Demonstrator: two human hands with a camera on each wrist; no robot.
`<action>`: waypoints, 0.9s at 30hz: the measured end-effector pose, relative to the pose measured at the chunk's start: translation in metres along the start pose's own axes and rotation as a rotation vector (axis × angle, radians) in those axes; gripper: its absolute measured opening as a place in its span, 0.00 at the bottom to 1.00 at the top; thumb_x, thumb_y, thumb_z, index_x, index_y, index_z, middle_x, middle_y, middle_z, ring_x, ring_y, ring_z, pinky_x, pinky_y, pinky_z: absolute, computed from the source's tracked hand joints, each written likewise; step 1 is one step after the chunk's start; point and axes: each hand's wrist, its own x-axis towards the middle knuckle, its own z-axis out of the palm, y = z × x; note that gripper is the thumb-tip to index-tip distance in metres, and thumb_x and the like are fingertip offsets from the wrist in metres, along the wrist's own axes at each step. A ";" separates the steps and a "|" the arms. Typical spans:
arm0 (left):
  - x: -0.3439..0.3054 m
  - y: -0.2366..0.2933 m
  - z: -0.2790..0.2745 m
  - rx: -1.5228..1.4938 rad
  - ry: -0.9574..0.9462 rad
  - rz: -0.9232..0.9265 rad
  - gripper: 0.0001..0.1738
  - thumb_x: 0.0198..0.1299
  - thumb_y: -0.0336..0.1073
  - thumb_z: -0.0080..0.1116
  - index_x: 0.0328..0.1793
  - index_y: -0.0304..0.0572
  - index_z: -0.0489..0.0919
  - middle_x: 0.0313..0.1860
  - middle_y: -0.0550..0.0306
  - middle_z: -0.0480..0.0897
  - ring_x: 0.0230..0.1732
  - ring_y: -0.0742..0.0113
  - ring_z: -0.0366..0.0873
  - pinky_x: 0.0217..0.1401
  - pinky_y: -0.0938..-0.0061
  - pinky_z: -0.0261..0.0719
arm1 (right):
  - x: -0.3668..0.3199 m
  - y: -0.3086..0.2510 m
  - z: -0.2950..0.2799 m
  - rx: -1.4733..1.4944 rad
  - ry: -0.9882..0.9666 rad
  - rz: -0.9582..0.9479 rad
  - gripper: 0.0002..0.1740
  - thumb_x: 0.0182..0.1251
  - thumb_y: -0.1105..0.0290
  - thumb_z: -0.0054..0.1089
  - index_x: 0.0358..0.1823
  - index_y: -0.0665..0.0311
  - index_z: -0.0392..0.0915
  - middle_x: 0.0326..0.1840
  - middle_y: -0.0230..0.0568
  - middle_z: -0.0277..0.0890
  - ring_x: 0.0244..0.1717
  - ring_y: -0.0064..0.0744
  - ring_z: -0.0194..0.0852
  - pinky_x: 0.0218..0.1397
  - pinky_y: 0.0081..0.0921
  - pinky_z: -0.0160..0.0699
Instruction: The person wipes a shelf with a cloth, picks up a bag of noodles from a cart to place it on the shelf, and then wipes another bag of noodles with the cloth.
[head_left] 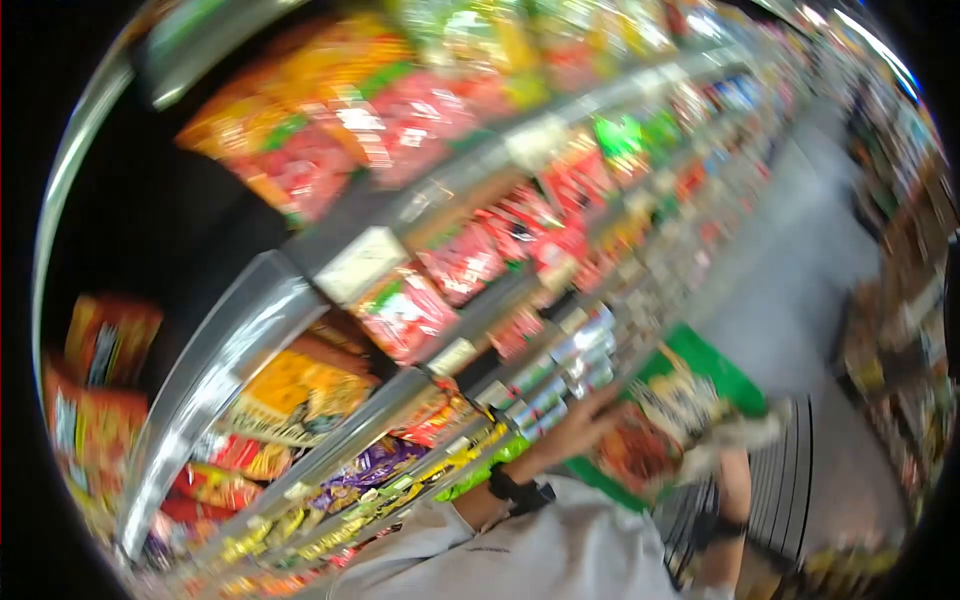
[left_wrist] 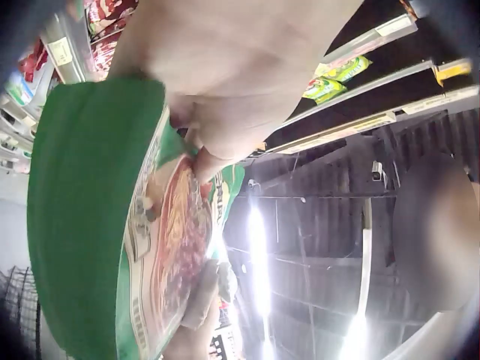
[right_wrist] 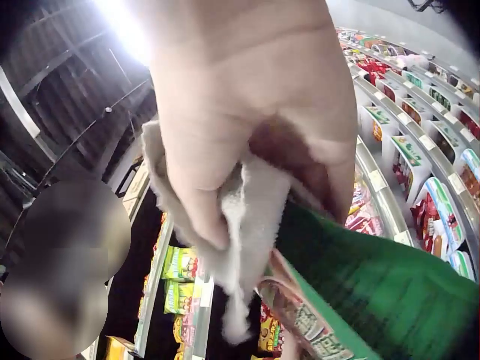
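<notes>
A large green packet with a food picture (head_left: 645,430) is held in front of the body between both hands. My left hand (head_left: 572,432) grips its near left side; in the left wrist view that hand (left_wrist: 232,82) has its fingers bent over the edge of the packet (left_wrist: 82,217). On the other side my right hand (head_left: 735,480) holds a whitish cloth (head_left: 745,432) against the packet. The right wrist view shows the right hand (right_wrist: 255,97) pinching the bunched cloth (right_wrist: 251,217), with the green packet (right_wrist: 375,277) beside it.
Shelves (head_left: 440,210) of bright snack packets run along the left and away ahead. A dark ribbed basket or cart surface (head_left: 785,480) lies beneath the right hand. The grey aisle floor (head_left: 790,250) stretches ahead, with brown cartons (head_left: 915,260) on the right.
</notes>
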 end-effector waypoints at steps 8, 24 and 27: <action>0.006 0.039 -0.001 -0.027 -0.282 0.079 0.27 0.81 0.47 0.56 0.74 0.33 0.77 0.50 0.41 0.88 0.50 0.64 0.87 0.54 0.66 0.83 | 0.036 0.025 0.006 0.134 0.400 0.016 0.31 0.78 0.73 0.63 0.78 0.68 0.64 0.72 0.44 0.75 0.70 0.40 0.77 0.70 0.39 0.79; 0.002 -0.006 -0.043 -0.285 -0.059 -0.184 0.22 0.83 0.41 0.53 0.73 0.36 0.75 0.53 0.52 0.88 0.53 0.69 0.85 0.60 0.70 0.82 | -0.015 0.049 -0.202 -0.971 1.125 -0.351 0.20 0.68 0.65 0.68 0.55 0.70 0.84 0.49 0.50 0.89 0.46 0.43 0.87 0.48 0.42 0.84; 0.002 -0.004 -0.047 -0.257 -0.044 -0.195 0.23 0.82 0.42 0.54 0.74 0.36 0.75 0.55 0.52 0.87 0.52 0.68 0.85 0.58 0.71 0.83 | -0.037 0.063 -0.201 -1.061 1.177 -0.184 0.12 0.63 0.69 0.67 0.46 0.66 0.86 0.38 0.57 0.88 0.40 0.56 0.88 0.45 0.46 0.83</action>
